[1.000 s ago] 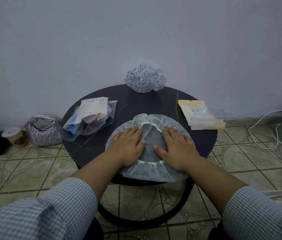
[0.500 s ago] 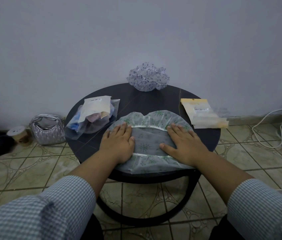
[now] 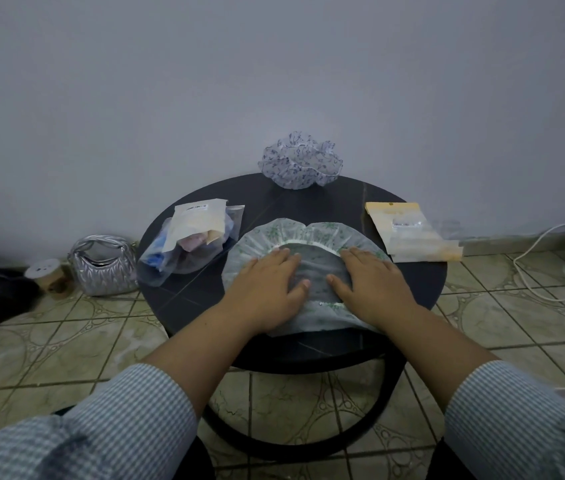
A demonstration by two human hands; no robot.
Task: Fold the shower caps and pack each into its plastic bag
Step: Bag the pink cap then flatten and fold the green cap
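So both sets of fingers are straight and spread flat: left hand and right hand press down on the green cap, gripping nothing, thumbs nearly meeting in the middle. Half a second ago the hands sat wider with the cap stretched into a flatter strip; now they've slid back inward and the cap has rounded out again, elastic rim arcing past the fingertips. My guess is it's still being smoothed and no fold has actually stuck yet. Count: two loose caps, the green one at the table's near edge and a blue cap bunched at the far edge. One yellow bag lies flat to the right, and a pile of bags sits left, can't tell how many.
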